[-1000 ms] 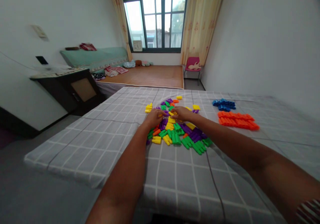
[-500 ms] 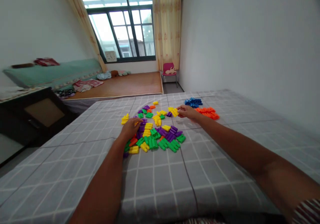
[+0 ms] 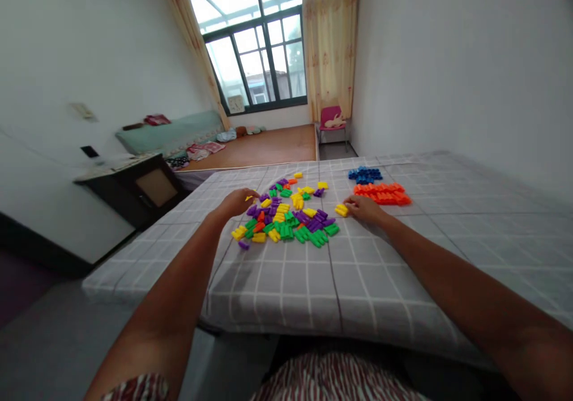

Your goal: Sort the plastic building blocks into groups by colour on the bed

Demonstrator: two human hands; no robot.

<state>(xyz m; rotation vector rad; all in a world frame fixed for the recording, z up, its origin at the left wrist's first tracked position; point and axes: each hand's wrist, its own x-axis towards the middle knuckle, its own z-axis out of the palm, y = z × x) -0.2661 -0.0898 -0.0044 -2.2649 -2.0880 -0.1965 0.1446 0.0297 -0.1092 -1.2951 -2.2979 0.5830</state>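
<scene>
My right hand (image 3: 364, 208) pinches a yellow plastic toy block (image 3: 341, 210) at the right side of a mixed pile. To the pile's left, my left hand (image 3: 239, 201) has its fingers closed about another yellow block (image 3: 250, 198), mostly hidden by them. Between the hands lie purple blocks (image 3: 319, 219), green blocks (image 3: 286, 231) and yellow blocks (image 3: 282, 212), with a few orange ones (image 3: 259, 227). Beyond my right hand are a row of joined orange blocks (image 3: 382, 194) and a cluster of blue blocks (image 3: 364, 175).
A grey checked cloth (image 3: 304, 281) covers the bed-like surface, its front edge close to my lap. A dark cabinet (image 3: 147, 186) stands at left. Farther back are a brown mat-topped bed (image 3: 277, 144), a pink chair (image 3: 331, 116) and a window. A white wall runs along the right.
The view has tilted and swung left. My left hand has left the pile for the yellow block at its left. My right hand has drawn a yellow block nearer and to the right.
</scene>
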